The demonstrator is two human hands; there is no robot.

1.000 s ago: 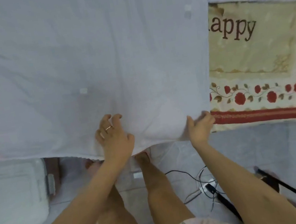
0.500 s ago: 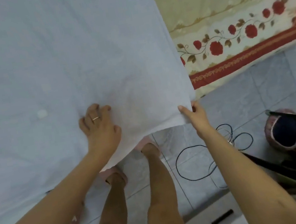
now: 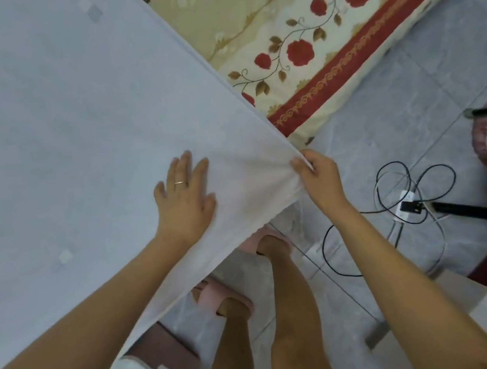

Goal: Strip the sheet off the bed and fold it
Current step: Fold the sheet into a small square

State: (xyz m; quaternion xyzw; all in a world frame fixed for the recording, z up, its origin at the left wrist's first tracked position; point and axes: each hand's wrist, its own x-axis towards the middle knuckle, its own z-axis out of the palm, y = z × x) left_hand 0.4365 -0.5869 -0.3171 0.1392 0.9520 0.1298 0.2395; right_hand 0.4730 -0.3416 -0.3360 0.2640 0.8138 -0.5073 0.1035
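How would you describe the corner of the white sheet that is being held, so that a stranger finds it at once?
The white sheet fills the left of the view, over the rose-patterned bedding. Follow its straight right edge down to the sheet corner, pinched by the right hand. Unlike the smooth cloth under the flat left hand, it is bunched into wrinkles.

A home bedroom: a rose-printed bedspread (image 3: pixel 322 28) lies just beyond where the right hand (image 3: pixel 319 177) pinches the white sheet (image 3: pixel 52 134). Below the grip are grey floor tiles (image 3: pixel 415 112), pink slippers (image 3: pixel 212 296) and a cabled power strip (image 3: pixel 405 206).
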